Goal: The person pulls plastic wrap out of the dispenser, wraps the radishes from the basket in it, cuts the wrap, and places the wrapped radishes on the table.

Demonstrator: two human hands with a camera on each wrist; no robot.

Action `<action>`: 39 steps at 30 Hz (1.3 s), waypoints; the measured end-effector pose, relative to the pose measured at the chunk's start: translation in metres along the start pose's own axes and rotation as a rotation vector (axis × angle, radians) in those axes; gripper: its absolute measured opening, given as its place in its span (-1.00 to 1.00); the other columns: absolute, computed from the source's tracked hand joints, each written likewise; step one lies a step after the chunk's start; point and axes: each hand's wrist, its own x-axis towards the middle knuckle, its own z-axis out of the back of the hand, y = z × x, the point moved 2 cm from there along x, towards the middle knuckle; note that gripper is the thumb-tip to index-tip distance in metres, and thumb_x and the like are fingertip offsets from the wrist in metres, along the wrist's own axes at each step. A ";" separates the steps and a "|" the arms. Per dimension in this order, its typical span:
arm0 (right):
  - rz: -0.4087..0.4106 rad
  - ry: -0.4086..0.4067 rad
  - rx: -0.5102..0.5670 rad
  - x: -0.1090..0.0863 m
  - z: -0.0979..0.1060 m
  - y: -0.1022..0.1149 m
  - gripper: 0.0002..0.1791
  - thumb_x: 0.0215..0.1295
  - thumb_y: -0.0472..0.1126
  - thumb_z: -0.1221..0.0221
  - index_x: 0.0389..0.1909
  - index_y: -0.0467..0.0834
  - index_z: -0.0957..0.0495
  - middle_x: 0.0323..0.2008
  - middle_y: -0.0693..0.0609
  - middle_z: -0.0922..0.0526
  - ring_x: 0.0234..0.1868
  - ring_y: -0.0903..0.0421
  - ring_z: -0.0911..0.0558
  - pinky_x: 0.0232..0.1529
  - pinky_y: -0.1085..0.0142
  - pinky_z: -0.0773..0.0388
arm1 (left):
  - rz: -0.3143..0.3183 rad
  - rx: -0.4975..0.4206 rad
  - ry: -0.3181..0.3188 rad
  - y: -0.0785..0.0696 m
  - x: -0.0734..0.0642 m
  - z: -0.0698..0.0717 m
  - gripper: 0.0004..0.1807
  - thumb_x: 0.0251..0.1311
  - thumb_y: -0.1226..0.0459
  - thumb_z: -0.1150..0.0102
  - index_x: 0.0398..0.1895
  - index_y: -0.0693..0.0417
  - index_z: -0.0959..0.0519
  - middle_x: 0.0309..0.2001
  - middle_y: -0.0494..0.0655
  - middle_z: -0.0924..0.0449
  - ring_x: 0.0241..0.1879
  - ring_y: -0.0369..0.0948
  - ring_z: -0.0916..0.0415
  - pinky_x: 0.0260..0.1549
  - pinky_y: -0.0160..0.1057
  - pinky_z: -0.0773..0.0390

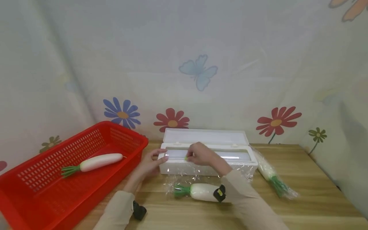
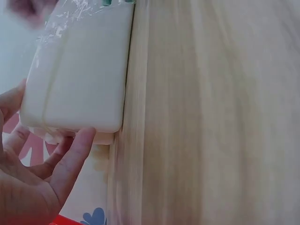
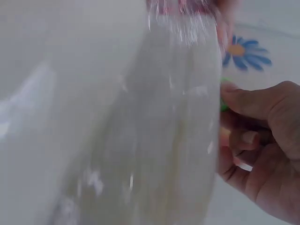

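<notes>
A white cling film dispenser (image 1: 179, 168) stands on the table, its lid (image 1: 204, 136) tipped back. My left hand (image 1: 150, 163) grips its left end; the left wrist view shows fingers and thumb spread round that end (image 2: 84, 84). My right hand (image 1: 202, 155) is over the dispenser's top and pinches a small green slide cutter (image 1: 186, 158), also visible in the right wrist view (image 3: 223, 101). Clear cling film (image 3: 154, 122) hangs from the dispenser's front. In front of it lies a white radish (image 1: 202, 191) with green stems, film around the stem end, partly hidden by my right wrist.
To the left stands a red perforated basket (image 1: 115, 175) with another white radish (image 1: 100, 162) inside. A film-wrapped radish (image 1: 265, 167) lies right of the dispenser on the wooden table (image 1: 313, 179). A flower-printed curtain (image 1: 230, 108) hangs behind.
</notes>
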 end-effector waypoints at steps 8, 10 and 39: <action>-0.016 -0.077 -0.077 -0.102 0.049 -0.062 -0.96 0.00 -0.36 -0.28 -0.51 -0.26 -0.62 -0.57 0.07 -0.57 -0.58 0.32 -0.43 -0.52 0.45 -0.45 | 0.035 0.015 -0.017 -0.004 -0.002 0.000 -0.42 0.06 0.08 -0.24 0.18 0.01 -0.38 0.01 0.16 -0.38 -0.26 -0.05 -0.49 -0.42 -0.03 -0.59; -0.032 -0.094 -0.092 -0.122 0.058 -0.072 -0.97 -0.01 -0.39 -0.28 -0.53 -0.25 -0.62 -0.58 0.10 -0.53 -0.56 0.32 -0.40 -0.54 0.44 -0.41 | 0.033 0.009 0.000 -0.005 -0.001 -0.002 -0.41 0.05 0.07 -0.25 0.18 0.00 -0.38 0.01 0.16 -0.38 -0.26 -0.04 -0.49 -0.42 -0.04 -0.59; -0.436 -0.319 0.035 -0.205 0.060 -0.078 -0.76 0.06 -0.34 -0.26 -0.21 -0.32 -0.62 -0.31 -0.12 -0.62 -0.59 0.34 -0.37 -0.63 0.45 -0.42 | -0.129 0.262 -0.007 -0.012 -0.028 0.005 -0.43 0.15 0.24 -0.16 0.24 0.09 -0.29 0.15 0.22 -0.37 0.03 0.11 -0.42 -0.12 0.00 -0.51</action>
